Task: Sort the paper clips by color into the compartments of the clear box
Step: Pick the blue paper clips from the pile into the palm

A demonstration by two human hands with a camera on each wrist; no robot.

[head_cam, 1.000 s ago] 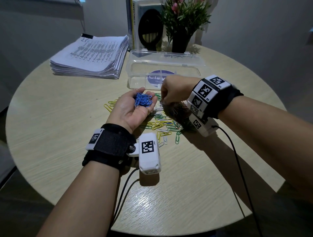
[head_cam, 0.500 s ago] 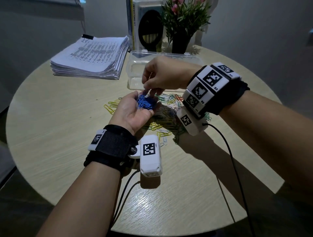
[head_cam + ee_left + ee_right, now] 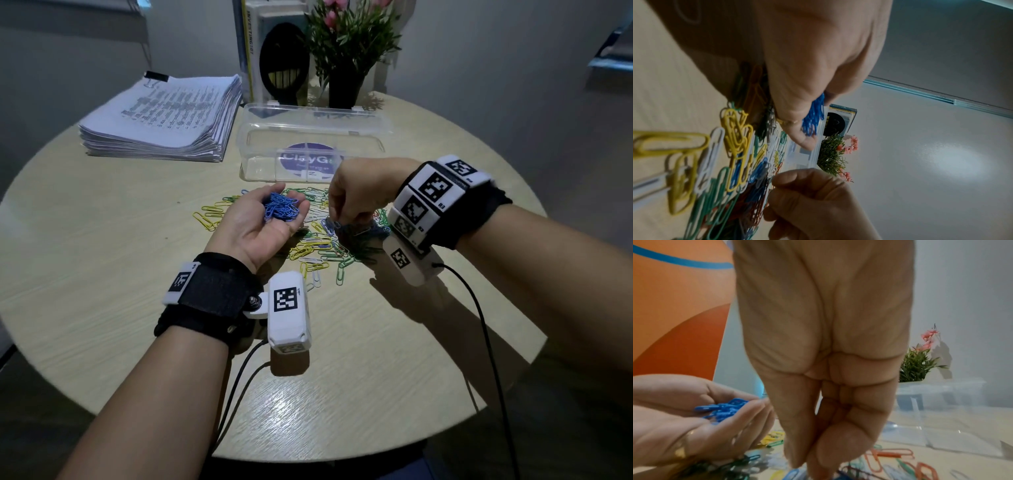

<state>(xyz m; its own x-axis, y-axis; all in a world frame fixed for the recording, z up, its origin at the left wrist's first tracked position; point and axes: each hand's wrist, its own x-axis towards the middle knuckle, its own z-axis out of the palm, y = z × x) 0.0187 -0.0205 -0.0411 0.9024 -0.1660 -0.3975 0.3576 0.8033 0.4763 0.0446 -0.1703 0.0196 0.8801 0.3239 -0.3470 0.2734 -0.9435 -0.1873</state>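
Paper clips (image 3: 318, 246), mixed colours, lie loose on the bench (image 3: 102, 260); blue clips (image 3: 281, 211) fill the cupped left hand (image 3: 255, 228). Right hand (image 3: 359, 192) fingers pinch another. Clear box (image 3: 310, 147), at 12 o'clock, appears unfilled.

Left hand (image 3: 255, 228) cupped palm-up, right hand (image 3: 359, 192) fingers (image 3: 840, 447) pinched – pointing down

Between us and the clear box (image 3: 310, 137) the clips (image 3: 318, 246) cover the table (image 3: 102, 240) — both hands hover over them. Left of the box a paper stack (image 3: 164, 116) hems it in; right behind it stand a plant (image 3: 346, 51) and books (image 3: 274, 51). The near table lies bare — open room there.
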